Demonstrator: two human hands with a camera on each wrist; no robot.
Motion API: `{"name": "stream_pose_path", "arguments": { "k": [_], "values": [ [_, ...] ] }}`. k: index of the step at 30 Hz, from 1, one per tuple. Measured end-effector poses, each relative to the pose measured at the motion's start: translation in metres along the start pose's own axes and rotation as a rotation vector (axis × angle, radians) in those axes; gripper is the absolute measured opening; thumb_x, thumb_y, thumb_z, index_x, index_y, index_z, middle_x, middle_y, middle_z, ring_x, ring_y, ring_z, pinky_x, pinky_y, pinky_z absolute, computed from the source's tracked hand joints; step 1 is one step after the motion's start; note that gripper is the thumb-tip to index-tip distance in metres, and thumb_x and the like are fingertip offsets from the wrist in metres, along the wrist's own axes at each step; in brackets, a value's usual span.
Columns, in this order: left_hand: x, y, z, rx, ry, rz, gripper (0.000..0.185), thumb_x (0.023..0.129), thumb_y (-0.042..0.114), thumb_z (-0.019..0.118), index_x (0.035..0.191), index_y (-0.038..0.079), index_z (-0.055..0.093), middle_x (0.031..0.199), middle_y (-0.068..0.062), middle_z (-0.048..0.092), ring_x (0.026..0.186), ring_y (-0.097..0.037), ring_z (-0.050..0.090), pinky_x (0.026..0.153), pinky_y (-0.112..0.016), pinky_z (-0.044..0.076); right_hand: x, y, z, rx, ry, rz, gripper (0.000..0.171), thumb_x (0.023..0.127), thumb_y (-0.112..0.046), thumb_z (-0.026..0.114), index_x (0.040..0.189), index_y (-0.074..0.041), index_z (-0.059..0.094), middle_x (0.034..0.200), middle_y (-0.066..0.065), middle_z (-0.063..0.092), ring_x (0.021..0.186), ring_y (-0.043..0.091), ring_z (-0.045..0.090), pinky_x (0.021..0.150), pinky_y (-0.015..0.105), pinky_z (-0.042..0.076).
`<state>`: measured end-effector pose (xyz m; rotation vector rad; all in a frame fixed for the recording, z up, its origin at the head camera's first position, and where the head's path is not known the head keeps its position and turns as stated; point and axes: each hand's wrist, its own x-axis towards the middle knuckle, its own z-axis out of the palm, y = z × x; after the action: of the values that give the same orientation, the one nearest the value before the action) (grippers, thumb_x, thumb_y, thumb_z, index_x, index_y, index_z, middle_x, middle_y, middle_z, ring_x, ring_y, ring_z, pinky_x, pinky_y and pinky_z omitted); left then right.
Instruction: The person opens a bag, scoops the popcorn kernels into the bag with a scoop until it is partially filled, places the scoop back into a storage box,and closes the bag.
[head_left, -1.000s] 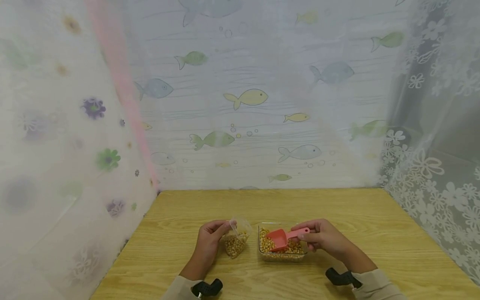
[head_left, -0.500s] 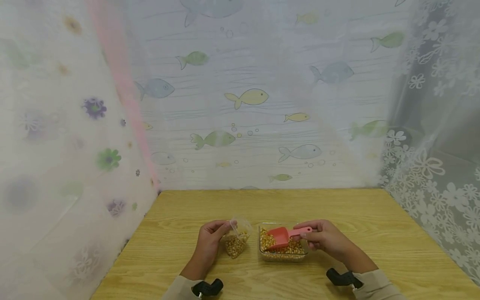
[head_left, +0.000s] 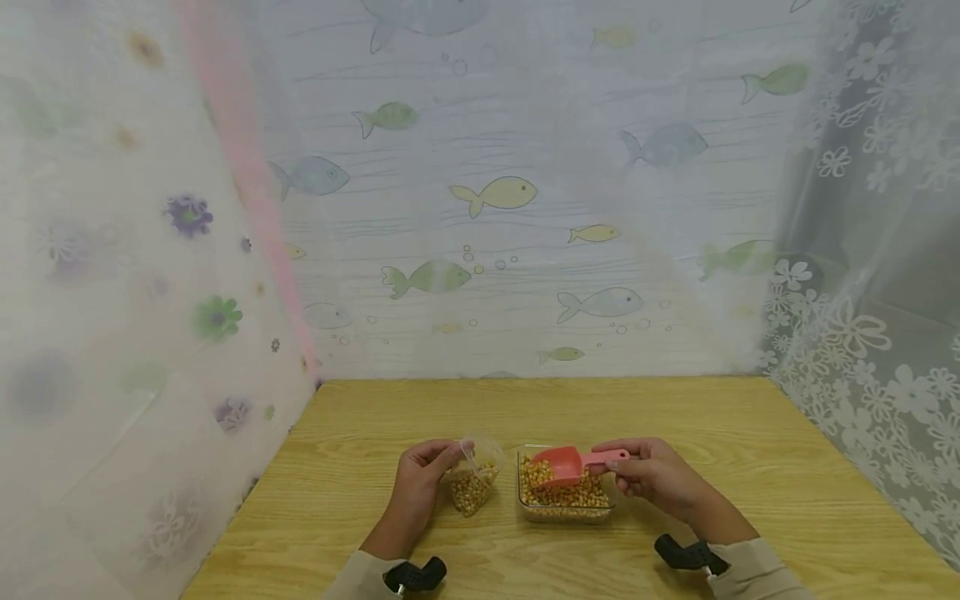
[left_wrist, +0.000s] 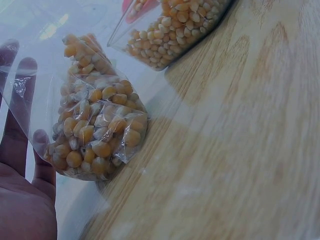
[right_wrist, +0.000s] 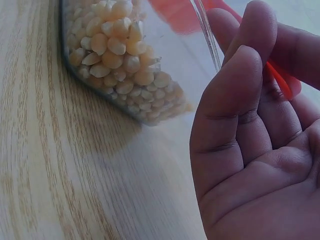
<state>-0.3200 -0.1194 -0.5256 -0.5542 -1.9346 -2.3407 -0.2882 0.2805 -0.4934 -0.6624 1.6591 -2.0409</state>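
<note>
The right hand (head_left: 651, 477) pinches the stiff, light red scoop (head_left: 564, 465) by its handle above the kernels, while the left hand (head_left: 417, 487) clamps the limp, probably slippery plastic bag (head_left: 474, 477) at its mouth.

Light wooden table (head_left: 750, 467), fish-print curtain (head_left: 525, 208) behind, floral sheers at both sides

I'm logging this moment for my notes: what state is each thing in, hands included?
plastic bag: mouth open, partly filled with corn kernels, bottom on the table.
clear container: uncovered, holds kernels.
pink scoop: lifted over the container; its contents can't be made out.
left hand: holds the bag's top edge.
right hand: grips the scoop's handle.
wooden table: bears bag and container.
</note>
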Motion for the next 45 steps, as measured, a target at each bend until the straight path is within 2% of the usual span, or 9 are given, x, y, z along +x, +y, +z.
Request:
{"name": "stream_pose_path", "arguments": {
  "k": [8, 14, 21, 35, 45],
  "values": [
    [0.0, 0.0, 0.0, -0.001, 0.014, -0.002, 0.027, 0.101, 0.019, 0.07, 0.11, -0.006, 0.076, 0.11, -0.006, 0.08, 0.113, -0.02, 0.072, 0.101, -0.039, 0.056, 0.001, -0.003, 0.002, 0.02, 0.021, -0.014, 0.036, 0.111, -0.006, 0.046, 0.144, -0.001, 0.057, 0.122, 0.005, 0.076, 0.081, 0.004, 0.066, 0.072, 0.019, 0.056],
    [0.0, 0.002, 0.001, -0.018, 0.018, -0.003, 0.029, 0.1, 0.018, 0.07, 0.111, -0.008, 0.074, 0.11, -0.007, 0.08, 0.113, -0.02, 0.072, 0.1, -0.038, 0.056, 0.002, -0.007, 0.003, 0.021, -0.005, -0.089, 0.036, 0.112, -0.004, 0.041, 0.142, -0.003, 0.06, 0.123, 0.006, 0.076, 0.083, 0.004, 0.066, 0.073, 0.019, 0.056],
    [0.0, 0.003, 0.001, -0.032, 0.016, -0.006, 0.025, 0.1, 0.017, 0.07, 0.109, -0.006, 0.076, 0.11, -0.007, 0.08, 0.114, -0.019, 0.072, 0.099, -0.035, 0.057, 0.004, -0.013, 0.005, 0.037, -0.011, -0.11, 0.037, 0.113, -0.006, 0.039, 0.142, -0.008, 0.061, 0.124, 0.004, 0.075, 0.082, 0.005, 0.064, 0.072, 0.019, 0.055],
    [0.0, 0.001, 0.0, -0.026, 0.024, -0.006, 0.024, 0.1, 0.017, 0.07, 0.109, -0.004, 0.077, 0.11, -0.006, 0.08, 0.113, -0.019, 0.072, 0.098, -0.035, 0.056, 0.024, -0.028, 0.029, 0.02, -0.021, -0.143, 0.035, 0.111, -0.004, 0.042, 0.141, -0.002, 0.06, 0.121, 0.006, 0.076, 0.083, 0.005, 0.065, 0.073, 0.019, 0.055],
    [0.001, 0.0, 0.001, -0.019, 0.009, -0.002, 0.025, 0.1, 0.017, 0.07, 0.11, -0.006, 0.076, 0.111, -0.007, 0.079, 0.116, -0.021, 0.071, 0.099, -0.034, 0.055, 0.042, -0.035, 0.046, -0.054, 0.03, -0.124, 0.037, 0.11, -0.01, 0.051, 0.144, 0.005, 0.054, 0.118, 0.007, 0.077, 0.078, 0.007, 0.064, 0.07, 0.02, 0.055]
  ]
}}
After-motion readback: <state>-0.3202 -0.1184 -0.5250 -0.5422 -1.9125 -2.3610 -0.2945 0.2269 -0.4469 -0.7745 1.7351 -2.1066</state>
